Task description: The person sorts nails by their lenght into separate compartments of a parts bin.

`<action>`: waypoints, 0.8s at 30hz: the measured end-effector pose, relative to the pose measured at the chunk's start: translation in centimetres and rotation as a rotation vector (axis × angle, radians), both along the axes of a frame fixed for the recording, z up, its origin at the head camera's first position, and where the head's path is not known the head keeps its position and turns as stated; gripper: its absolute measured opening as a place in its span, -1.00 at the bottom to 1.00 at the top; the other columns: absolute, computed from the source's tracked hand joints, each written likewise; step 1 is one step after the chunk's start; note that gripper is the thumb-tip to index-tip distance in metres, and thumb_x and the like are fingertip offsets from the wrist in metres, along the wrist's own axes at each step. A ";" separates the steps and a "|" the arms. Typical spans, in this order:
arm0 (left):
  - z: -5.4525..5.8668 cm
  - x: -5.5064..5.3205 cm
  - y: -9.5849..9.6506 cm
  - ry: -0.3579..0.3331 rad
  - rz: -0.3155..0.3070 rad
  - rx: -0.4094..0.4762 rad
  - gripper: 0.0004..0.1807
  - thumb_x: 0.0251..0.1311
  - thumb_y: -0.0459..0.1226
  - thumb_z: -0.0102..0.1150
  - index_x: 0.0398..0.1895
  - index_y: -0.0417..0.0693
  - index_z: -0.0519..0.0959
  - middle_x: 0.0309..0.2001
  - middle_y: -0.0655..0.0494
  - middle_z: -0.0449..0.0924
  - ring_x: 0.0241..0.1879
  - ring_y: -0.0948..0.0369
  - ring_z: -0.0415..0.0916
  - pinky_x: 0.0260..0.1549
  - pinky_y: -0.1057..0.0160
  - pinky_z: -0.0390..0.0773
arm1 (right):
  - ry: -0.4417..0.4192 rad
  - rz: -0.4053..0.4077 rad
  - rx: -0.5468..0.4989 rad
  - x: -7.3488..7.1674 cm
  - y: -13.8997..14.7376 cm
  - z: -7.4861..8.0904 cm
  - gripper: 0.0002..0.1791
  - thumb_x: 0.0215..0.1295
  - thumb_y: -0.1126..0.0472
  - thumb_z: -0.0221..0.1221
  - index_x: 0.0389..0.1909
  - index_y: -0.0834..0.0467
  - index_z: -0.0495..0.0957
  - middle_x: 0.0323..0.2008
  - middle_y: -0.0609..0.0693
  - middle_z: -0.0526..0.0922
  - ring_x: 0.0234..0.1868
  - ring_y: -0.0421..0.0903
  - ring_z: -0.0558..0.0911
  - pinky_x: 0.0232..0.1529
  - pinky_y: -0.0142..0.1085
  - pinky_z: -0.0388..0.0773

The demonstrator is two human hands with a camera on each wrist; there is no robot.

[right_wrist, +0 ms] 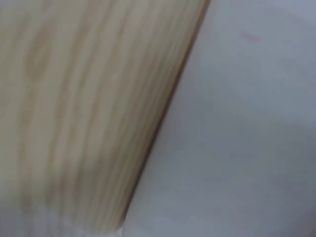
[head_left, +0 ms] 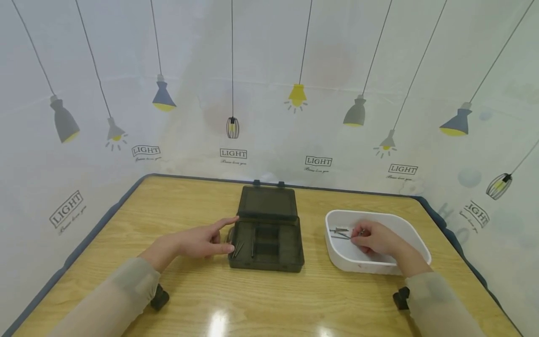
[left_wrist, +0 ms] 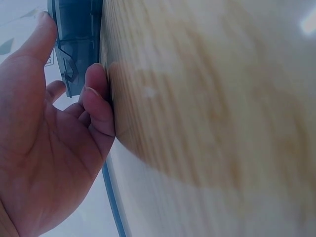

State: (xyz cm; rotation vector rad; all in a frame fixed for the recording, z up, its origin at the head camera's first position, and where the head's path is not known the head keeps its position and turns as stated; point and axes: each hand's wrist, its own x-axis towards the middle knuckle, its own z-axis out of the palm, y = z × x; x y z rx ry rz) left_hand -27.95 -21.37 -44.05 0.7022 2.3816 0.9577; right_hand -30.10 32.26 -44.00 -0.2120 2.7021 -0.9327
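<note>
A dark, see-through plastic case (head_left: 288,243) lies on the table with its lid (head_left: 267,201) laid back. Several thin metal rods (head_left: 237,249) lie in its left part; their exact kind is too small to tell. My left hand (head_left: 198,241) is at the case's left side, index finger and thumb spread and touching its edge. In the left wrist view the palm shows beside the case (left_wrist: 79,39). Inside a white plastic tub (head_left: 343,262), my right hand (head_left: 376,239) pinches a small thin metal rod, mostly hidden by the fingers. More rods (head_left: 339,230) lie by its fingertips.
The wooden table (head_left: 189,299) has a dark edge against a printed curtain (head_left: 269,126) at the back and sides. Between case and tub is a strip of table. The right wrist view shows only the table (right_wrist: 89,108) and the tub's white outer wall (right_wrist: 237,128).
</note>
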 end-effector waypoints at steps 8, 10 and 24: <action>-0.2 -0.2 0.0 -0.003 0.001 -0.005 0.03 0.55 0.18 0.26 0.85 0.36 -0.15 -0.32 0.01 0.59 -0.43 0.13 0.53 -0.33 0.13 0.59 | -0.015 -0.008 0.043 0.0 0.1 0.1 -0.84 0.60 0.17 0.29 -0.13 0.20 0.62 -0.37 0.01 0.62 -0.34 -0.07 0.61 -0.28 -0.22 0.61; -0.2 -0.1 0.0 -0.005 0.000 -0.005 0.04 0.55 0.18 0.26 0.85 0.34 -0.15 -0.32 0.01 0.60 -0.43 0.13 0.53 -0.34 0.13 0.59 | -0.010 -0.002 0.059 0.0 0.1 0.0 -0.84 0.60 0.17 0.29 -0.15 0.19 0.62 -0.38 0.00 0.62 -0.34 -0.08 0.60 -0.27 -0.22 0.60; -0.2 -0.1 0.0 -0.008 0.005 -0.013 0.04 0.54 0.20 0.26 0.85 0.37 -0.15 -0.32 0.01 0.60 -0.43 0.14 0.53 -0.33 0.14 0.58 | 0.008 -0.008 0.099 0.1 0.1 0.3 -0.91 0.46 0.21 0.28 -0.20 0.16 0.63 -0.39 -0.01 0.64 -0.34 -0.09 0.60 -0.27 -0.25 0.55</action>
